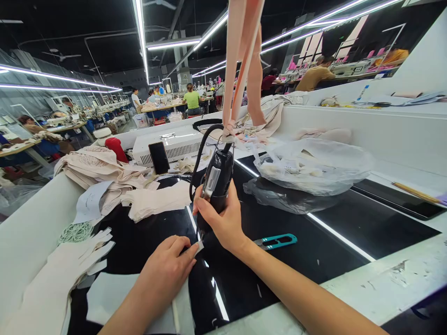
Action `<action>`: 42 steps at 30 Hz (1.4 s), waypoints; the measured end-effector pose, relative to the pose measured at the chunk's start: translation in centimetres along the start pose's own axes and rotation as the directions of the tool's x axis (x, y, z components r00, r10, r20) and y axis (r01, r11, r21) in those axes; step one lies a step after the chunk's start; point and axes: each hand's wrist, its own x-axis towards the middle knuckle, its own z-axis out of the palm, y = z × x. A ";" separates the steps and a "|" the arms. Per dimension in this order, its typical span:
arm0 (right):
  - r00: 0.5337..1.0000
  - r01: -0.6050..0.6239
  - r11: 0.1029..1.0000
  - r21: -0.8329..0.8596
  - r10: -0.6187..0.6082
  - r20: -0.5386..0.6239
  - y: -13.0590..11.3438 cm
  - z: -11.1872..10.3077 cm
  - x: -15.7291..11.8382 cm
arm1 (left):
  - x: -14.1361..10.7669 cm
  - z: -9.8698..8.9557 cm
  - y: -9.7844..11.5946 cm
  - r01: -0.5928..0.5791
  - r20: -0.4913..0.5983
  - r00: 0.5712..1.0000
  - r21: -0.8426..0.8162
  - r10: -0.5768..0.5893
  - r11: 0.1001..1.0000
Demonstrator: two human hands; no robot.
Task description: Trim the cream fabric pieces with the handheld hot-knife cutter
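Observation:
My right hand [223, 218] is wrapped round a black corded hand tool [217, 184] with a metal lever on its side; its exact kind I cannot make out. The tool stands nearly upright, tip down, tied at the top to hanging pink fabric strips [240, 70]. My left hand [166, 265] presses a small whitish piece [199, 246] between or under its fingertips, right by the tool's tip. Whether tip and piece touch is hard to see. Teal thread snips [279, 241] lie on the glossy black tabletop [296, 265], right of my right hand.
Cream fabric pieces [160, 200] and a stack of cut strips [59, 279] lie at left. Behind them are a phone [159, 157] and a white vented box [174, 144]. A clear plastic bag of scraps [314, 163] sits at back right. Other people work at sewing tables beyond.

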 end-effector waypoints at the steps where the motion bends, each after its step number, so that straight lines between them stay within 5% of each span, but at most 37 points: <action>1: 1.000 0.002 1.000 -0.002 -0.002 -0.003 0.0 0.0 0.0 | 0.0 0.1 0.0 0.000 -0.003 1.000 -0.003 0.000 1.000; 42: 1.000 -0.018 0.999 0.029 0.018 0.020 -1.0 -0.2 -0.8 | 0.2 -0.4 0.1 0.027 0.016 1.000 -0.050 -0.027 0.998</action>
